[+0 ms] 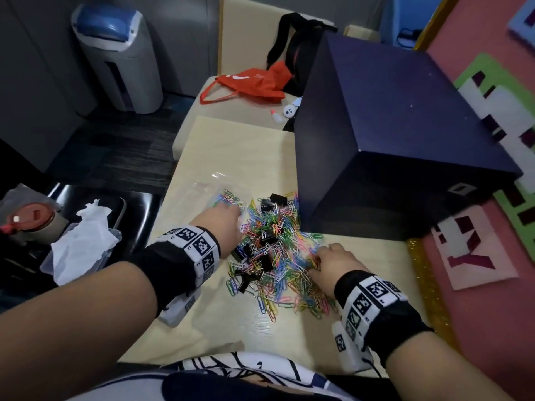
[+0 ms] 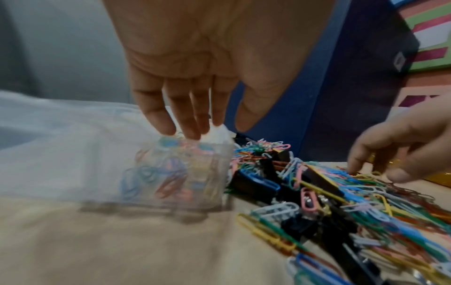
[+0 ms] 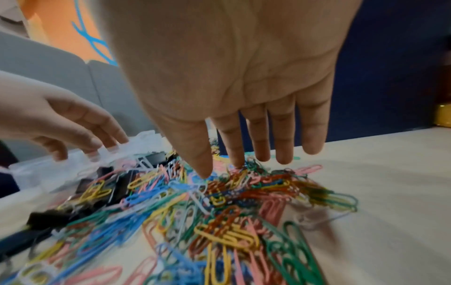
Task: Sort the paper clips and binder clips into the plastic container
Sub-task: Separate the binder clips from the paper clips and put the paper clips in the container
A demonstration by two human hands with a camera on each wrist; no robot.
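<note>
A heap of coloured paper clips (image 1: 283, 256) mixed with black binder clips (image 1: 275, 199) lies in the middle of the pale table (image 1: 231, 328). At its far left stands a clear plastic container (image 1: 220, 192) holding some paper clips (image 2: 165, 173). My left hand (image 2: 214, 129) hangs over the container's near corner, fingers straight, tips touching its rim. My right hand (image 3: 220, 167) is at the heap's right side, fingers straight and pointing down, thumb and forefinger tips touching the clips. Neither hand visibly holds a clip. Binder clips (image 3: 114, 185) lie on the heap's left side.
A large dark blue box (image 1: 390, 125) stands just behind and right of the heap. An orange bag (image 1: 252, 85) lies at the far end. To the left, off the table, a black seat carries a box with tissue (image 1: 84, 241). A pink board (image 1: 477, 256) borders the right.
</note>
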